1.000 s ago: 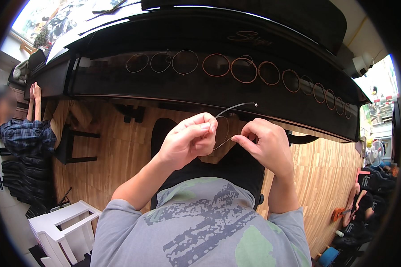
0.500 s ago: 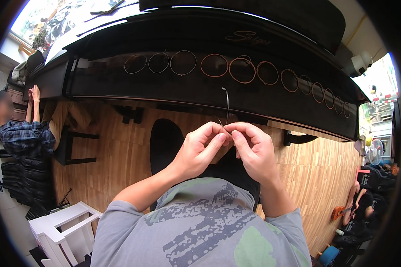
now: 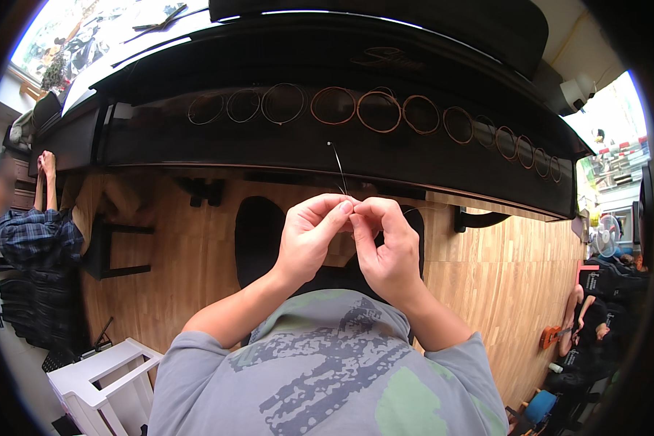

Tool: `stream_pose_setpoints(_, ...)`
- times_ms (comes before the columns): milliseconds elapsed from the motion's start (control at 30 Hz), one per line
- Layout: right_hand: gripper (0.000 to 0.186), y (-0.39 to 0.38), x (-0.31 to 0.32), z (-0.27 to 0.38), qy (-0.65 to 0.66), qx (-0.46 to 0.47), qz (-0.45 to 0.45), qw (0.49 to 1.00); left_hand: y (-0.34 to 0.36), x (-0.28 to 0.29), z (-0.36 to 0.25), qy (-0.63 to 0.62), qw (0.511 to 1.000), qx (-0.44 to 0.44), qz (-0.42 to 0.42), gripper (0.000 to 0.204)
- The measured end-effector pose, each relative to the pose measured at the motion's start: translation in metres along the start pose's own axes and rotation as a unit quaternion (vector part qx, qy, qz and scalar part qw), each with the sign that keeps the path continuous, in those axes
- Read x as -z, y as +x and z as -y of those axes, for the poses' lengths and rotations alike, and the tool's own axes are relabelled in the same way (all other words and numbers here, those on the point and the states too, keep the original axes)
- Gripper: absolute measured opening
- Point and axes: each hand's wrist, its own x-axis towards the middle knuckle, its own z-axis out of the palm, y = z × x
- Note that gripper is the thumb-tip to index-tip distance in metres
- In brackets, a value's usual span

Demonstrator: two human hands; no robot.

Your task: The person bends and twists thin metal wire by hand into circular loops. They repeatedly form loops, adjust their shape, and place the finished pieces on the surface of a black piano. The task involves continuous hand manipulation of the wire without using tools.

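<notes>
Both my hands meet in front of my chest, just off the piano's near edge. With thumb and forefinger my left hand [image 3: 311, 234] pinches a thin wire string [image 3: 338, 161]. My right hand [image 3: 386, 243] pinches at the same spot, its fingertips touching the left ones. One end of the string stands up from the fingers toward the piano and has a small pale tip. A fine strand also shows to the right of my right hand. What lies between the fingertips is mostly hidden.
Coiled strings, silver [image 3: 284, 104] at left and copper-coloured [image 3: 378, 111] further right, lie in a row on the black piano [image 3: 218, 149]. A seated person [image 3: 36, 232] is at far left. A white stool-like frame [image 3: 98, 378] stands lower left; a small orange guitar-shaped instrument [image 3: 551, 336] at right.
My hands have shifted slightly left in the picture, and the string's upright end now leans more to the left. The piano and coils have also slid left in view.
</notes>
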Motion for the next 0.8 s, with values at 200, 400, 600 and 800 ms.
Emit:
stream_pose_setpoints(200,0.018,-0.012,-0.002,-0.024,-0.107,0.098,-0.018,0.989,0.002,0.003,0.013,-0.086,0.989,0.117,-0.002,0.023)
stream_pose_setpoints(400,0.023,-0.015,0.007,-0.028,-0.227,0.182,0.021,0.957,0.001,-0.003,0.014,-0.136,0.977,0.163,-0.028,0.021)
stream_pose_setpoints(600,0.027,-0.018,0.011,-0.071,-0.166,0.181,-0.09,0.965,0.008,0.002,0.016,-0.194,0.976,0.091,-0.035,0.014)
stream_pose_setpoints(800,0.02,-0.018,0.053,-0.129,-0.3,0.119,-0.064,0.944,0.015,0.0,0.025,-0.21,0.976,0.058,-0.032,0.014)
